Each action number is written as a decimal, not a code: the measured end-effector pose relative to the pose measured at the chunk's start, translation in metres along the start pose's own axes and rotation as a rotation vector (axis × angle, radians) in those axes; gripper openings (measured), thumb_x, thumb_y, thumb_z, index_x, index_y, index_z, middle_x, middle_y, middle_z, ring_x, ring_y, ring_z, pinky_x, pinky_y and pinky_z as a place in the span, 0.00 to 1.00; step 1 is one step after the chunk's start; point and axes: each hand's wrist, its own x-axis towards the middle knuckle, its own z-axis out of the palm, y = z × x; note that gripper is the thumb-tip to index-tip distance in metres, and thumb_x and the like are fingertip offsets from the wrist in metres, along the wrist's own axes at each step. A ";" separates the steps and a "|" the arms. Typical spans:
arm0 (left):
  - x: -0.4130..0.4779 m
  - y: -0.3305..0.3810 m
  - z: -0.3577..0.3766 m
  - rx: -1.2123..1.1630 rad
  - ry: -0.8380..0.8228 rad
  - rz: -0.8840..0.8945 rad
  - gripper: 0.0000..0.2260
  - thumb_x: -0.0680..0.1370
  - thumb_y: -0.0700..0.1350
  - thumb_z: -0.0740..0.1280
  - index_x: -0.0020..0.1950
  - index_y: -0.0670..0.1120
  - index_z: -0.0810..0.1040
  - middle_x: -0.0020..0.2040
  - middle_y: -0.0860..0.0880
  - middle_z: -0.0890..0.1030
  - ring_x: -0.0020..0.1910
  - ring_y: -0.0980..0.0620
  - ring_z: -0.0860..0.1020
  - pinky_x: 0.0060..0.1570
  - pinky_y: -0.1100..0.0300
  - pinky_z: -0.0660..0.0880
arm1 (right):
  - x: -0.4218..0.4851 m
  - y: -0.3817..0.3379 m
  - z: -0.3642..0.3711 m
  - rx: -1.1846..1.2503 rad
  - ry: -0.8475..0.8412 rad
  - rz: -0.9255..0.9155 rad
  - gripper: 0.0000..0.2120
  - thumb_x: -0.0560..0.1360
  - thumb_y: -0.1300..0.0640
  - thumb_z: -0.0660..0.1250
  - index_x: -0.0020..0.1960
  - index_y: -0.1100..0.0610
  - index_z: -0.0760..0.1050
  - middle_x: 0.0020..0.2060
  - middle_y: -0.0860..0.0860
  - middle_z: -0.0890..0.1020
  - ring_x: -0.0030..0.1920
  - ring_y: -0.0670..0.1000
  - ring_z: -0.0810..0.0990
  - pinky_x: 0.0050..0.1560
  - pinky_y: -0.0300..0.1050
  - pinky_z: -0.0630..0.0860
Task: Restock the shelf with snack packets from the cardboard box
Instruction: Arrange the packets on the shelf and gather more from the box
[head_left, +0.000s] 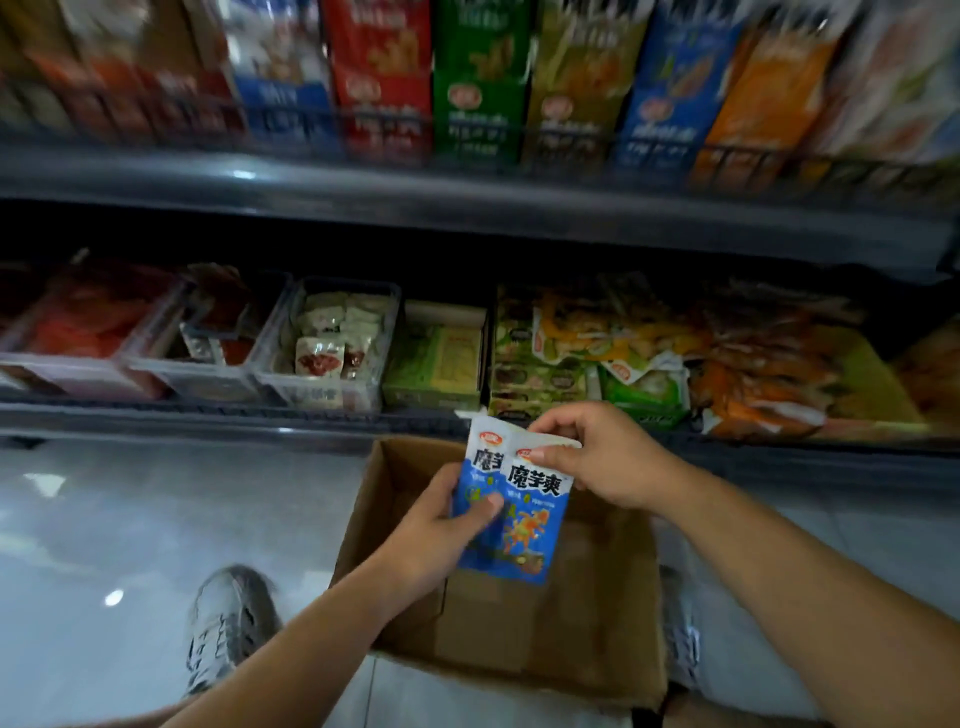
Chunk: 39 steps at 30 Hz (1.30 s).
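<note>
Shop aisle, glossy tiled floor (130, 519), two stocked shelf tiers ahead. Cardboard box (597, 623) sits open on the floor at 6 o'clock, between the person's shoes (228, 618), handy for lifting stock straight up. Blue snack packets (524, 525), at least two and overlapped, are held above the box, just short of the lower shelf (208, 415) edge. Left hand (436, 540) grips their lower half, thumb across the front, likely as steady support. Right hand (602, 457) pinches the front packet's top edge, seemingly squaring or separating the stack. Packets: flat, glossy, white top band, red logo, bold dark characters, orange food picture. Green display carton (441, 364) at 12 o'clock of them is a probable destination.
</note>
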 end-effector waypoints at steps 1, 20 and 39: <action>-0.004 0.011 0.005 0.019 -0.029 0.036 0.11 0.81 0.38 0.68 0.63 0.43 0.74 0.55 0.44 0.85 0.51 0.52 0.85 0.47 0.58 0.82 | -0.004 -0.011 -0.005 0.045 0.052 -0.016 0.06 0.76 0.62 0.72 0.47 0.52 0.79 0.39 0.48 0.84 0.31 0.39 0.80 0.31 0.35 0.74; -0.009 0.236 0.078 0.028 -0.148 0.537 0.14 0.81 0.37 0.69 0.66 0.44 0.76 0.59 0.45 0.85 0.56 0.46 0.85 0.50 0.49 0.84 | -0.047 -0.115 -0.121 0.287 0.435 -0.317 0.21 0.76 0.64 0.72 0.63 0.46 0.71 0.51 0.48 0.86 0.51 0.47 0.86 0.49 0.46 0.83; 0.050 0.279 0.032 1.101 0.648 0.890 0.11 0.81 0.51 0.64 0.62 0.51 0.79 0.56 0.53 0.81 0.58 0.51 0.77 0.57 0.51 0.76 | 0.042 -0.173 -0.214 -0.004 0.821 -0.400 0.09 0.79 0.60 0.68 0.56 0.53 0.72 0.49 0.48 0.81 0.51 0.48 0.82 0.55 0.53 0.80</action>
